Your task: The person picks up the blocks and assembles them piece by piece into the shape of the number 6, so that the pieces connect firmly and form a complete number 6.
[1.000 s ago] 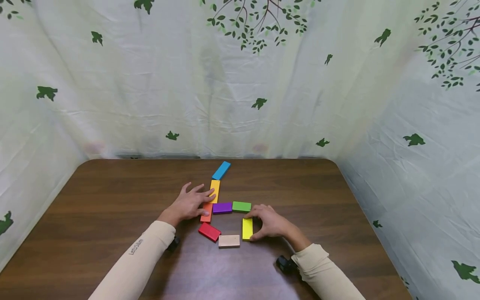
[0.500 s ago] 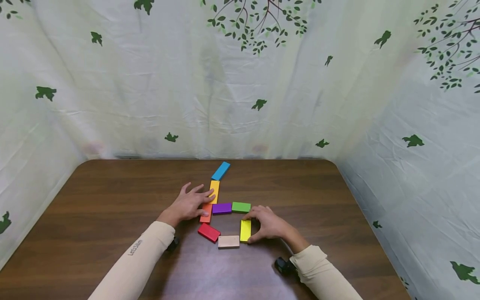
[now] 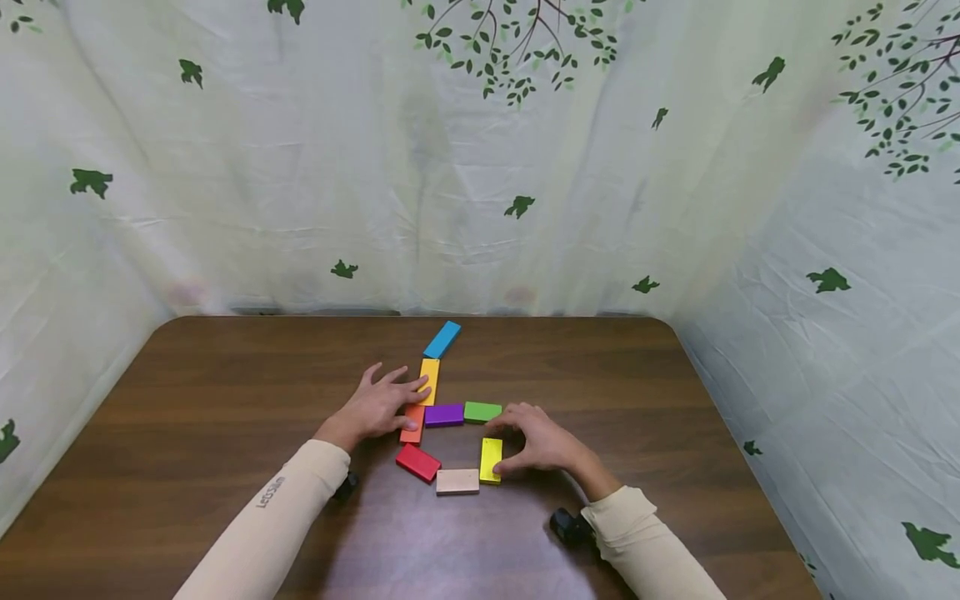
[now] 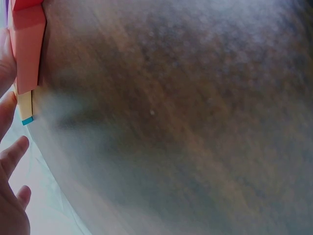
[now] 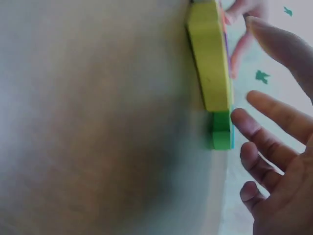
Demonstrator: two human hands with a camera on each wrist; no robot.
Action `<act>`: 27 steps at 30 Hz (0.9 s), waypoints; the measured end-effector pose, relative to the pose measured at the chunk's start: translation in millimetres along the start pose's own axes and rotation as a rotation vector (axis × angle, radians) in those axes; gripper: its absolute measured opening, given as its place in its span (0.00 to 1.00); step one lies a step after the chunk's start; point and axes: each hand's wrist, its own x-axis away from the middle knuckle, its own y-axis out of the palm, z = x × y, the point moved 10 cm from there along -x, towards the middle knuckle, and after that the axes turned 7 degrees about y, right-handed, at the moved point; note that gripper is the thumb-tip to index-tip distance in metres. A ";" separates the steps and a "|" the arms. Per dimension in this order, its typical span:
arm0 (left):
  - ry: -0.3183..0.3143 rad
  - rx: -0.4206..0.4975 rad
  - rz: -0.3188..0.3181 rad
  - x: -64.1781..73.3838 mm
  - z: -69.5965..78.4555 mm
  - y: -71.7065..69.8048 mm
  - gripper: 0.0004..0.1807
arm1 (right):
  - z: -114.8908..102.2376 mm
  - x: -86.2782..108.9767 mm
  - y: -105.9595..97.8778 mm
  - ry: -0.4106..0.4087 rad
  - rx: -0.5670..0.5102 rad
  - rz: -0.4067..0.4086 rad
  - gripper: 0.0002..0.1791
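Observation:
In the head view, my left hand (image 3: 375, 408) spreads its fingers on the table's left-centre, fingertips resting on the amber block (image 3: 431, 368) and thumb on the orange block (image 3: 410, 436). My right hand (image 3: 543, 442) hovers beside the bright yellow block (image 3: 490, 454). Thumb and fingers stand apart around it; in the right wrist view, they are clear of the yellow block (image 5: 208, 58). A purple block (image 3: 444, 415) and a green block (image 3: 480, 412) lie in a row right of the orange one. Below are a red block (image 3: 417, 462) and a beige block (image 3: 457, 482).
A blue block (image 3: 442, 340) lies slanted at the far end of the line, close to the back edge of the brown wooden table (image 3: 600, 375). A white curtain (image 3: 420, 183) with leaf prints surrounds the table. Each wrist wears a small black camera (image 3: 568, 527).
The yellow block shifted slightly left and nearer the beige block, then stayed put. My right hand has loosened its pinch and let go of it. The left hand has not moved.

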 end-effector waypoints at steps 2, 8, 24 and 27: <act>0.003 0.001 0.003 -0.1 0.1 -0.6 0.35 | 2.3 -4.1 -8.5 -0.003 -0.013 0.041 0.29; 0.009 -0.002 0.014 0.1 1.4 -1.9 0.35 | 9.6 -21.0 -21.2 0.016 0.004 0.100 0.22; -0.014 0.018 -0.002 -1.1 0.6 2.6 0.35 | 26.0 -46.3 -14.4 0.082 -0.008 0.034 0.18; -0.017 0.018 -0.004 -1.4 0.1 2.3 0.35 | 26.3 -48.1 -14.7 0.079 -0.011 0.034 0.18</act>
